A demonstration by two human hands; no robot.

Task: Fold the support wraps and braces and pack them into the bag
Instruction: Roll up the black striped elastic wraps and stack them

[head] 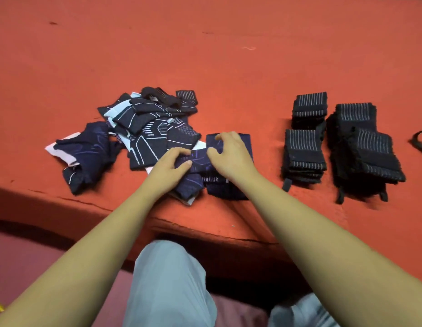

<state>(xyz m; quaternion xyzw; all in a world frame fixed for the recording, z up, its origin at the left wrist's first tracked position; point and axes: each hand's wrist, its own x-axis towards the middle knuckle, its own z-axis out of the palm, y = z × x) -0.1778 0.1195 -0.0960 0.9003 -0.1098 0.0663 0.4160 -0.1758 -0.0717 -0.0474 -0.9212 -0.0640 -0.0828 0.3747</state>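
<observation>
A dark navy patterned brace (200,161) lies near the front edge of the red table, partly on a folded stack of the same braces (228,187). My left hand (172,165) grips the brace's left end, thumb on top. My right hand (231,154) covers its right part with curled fingers spread over the cloth. A loose heap of unfolded navy braces with white lines (146,128) sits to the left. No bag is in view.
Stacks of folded black striped wraps (304,154) (365,149) stand at the right, straps hanging toward the red table's (228,55) front edge. A black cord (419,140) shows at the far right. My knees are below the edge.
</observation>
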